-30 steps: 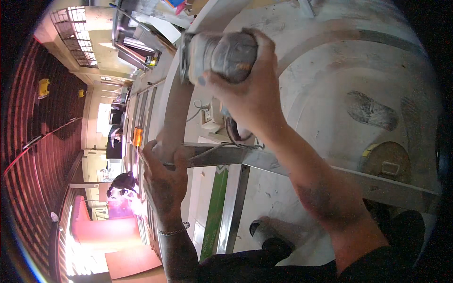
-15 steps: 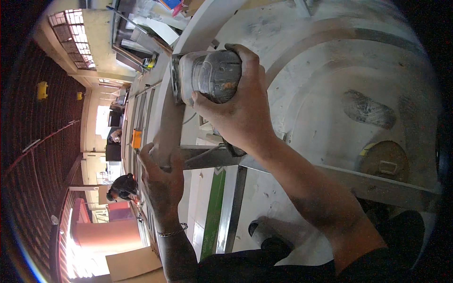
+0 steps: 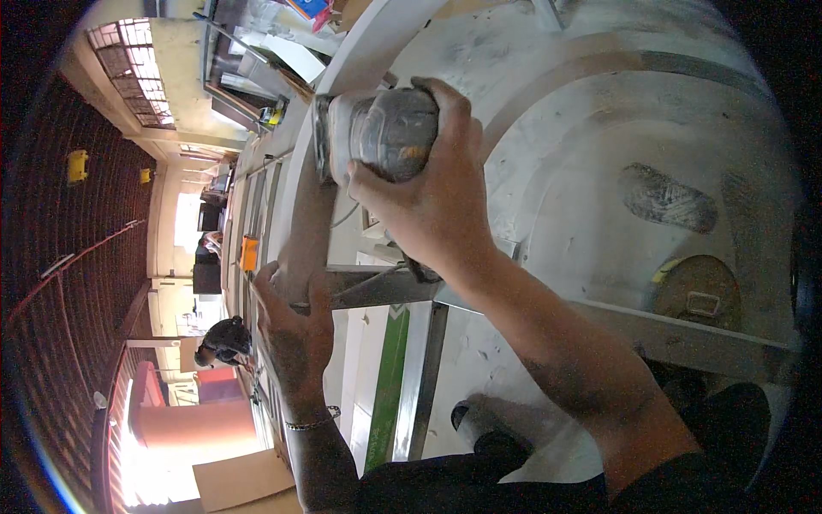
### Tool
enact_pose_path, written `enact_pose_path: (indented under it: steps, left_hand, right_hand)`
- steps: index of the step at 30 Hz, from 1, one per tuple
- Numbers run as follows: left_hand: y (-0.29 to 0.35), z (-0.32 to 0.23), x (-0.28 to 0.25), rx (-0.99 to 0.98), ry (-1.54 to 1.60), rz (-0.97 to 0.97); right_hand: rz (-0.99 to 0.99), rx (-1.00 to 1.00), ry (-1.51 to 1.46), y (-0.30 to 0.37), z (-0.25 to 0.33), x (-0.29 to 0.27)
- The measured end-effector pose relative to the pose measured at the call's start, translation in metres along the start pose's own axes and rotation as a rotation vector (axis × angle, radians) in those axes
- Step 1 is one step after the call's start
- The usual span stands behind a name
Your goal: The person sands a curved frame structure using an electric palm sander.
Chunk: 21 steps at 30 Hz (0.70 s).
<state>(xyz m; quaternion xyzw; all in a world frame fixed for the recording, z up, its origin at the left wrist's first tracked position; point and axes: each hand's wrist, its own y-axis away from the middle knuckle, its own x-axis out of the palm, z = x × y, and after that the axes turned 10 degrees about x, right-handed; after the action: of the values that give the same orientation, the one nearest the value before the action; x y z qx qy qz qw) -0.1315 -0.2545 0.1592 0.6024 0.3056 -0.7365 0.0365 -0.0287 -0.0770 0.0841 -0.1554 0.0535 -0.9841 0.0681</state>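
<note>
My right hand (image 3: 449,193) is wrapped round the grey, dust-covered body of a power sander (image 3: 394,133). The sander's flat pad is against the face of a curved, pale piece (image 3: 310,210) that arcs up toward the top of the view. Lower down on that piece, my left hand (image 3: 295,338) grips it, with the fingers on one side and the thumb on the other. A chain bracelet (image 3: 312,420) circles my left wrist. Behind my right wrist, a dark cord (image 3: 419,267) partly shows.
A grey crossbar (image 3: 372,287) joins the curved piece below the sander. Beneath lies a green-and-white strip (image 3: 388,377). My shoe (image 3: 497,450) stands on the dusty floor (image 3: 582,231), near a round brown disc (image 3: 698,291). Far left, a person (image 3: 224,341) bends over long bars.
The sander and my right hand have shifted only very slightly along the curved piece. My left hand stays where it was.
</note>
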Motion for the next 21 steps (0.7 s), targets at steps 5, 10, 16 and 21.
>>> enact_pose_path:
  steps: [5,10,16,21]
  left_hand:
    - [0.001,-0.006,-0.001,0.026,-0.028,-0.004]
    - [-0.001,-0.007,-0.002,0.029,-0.029,-0.005]
    - [-0.002,-0.010,-0.001,-0.021,-0.033,0.003]
    - [-0.002,-0.008,0.001,-0.012,-0.040,0.008]
  right_hand:
    - [-0.184,-0.035,-0.003,-0.025,-0.004,0.000]
    - [-0.322,-0.021,-0.051,-0.042,-0.008,0.006]
    - [-0.151,-0.055,-0.130,-0.022,-0.013,0.012]
    - [-0.028,-0.026,-0.116,0.011,-0.006,0.018]
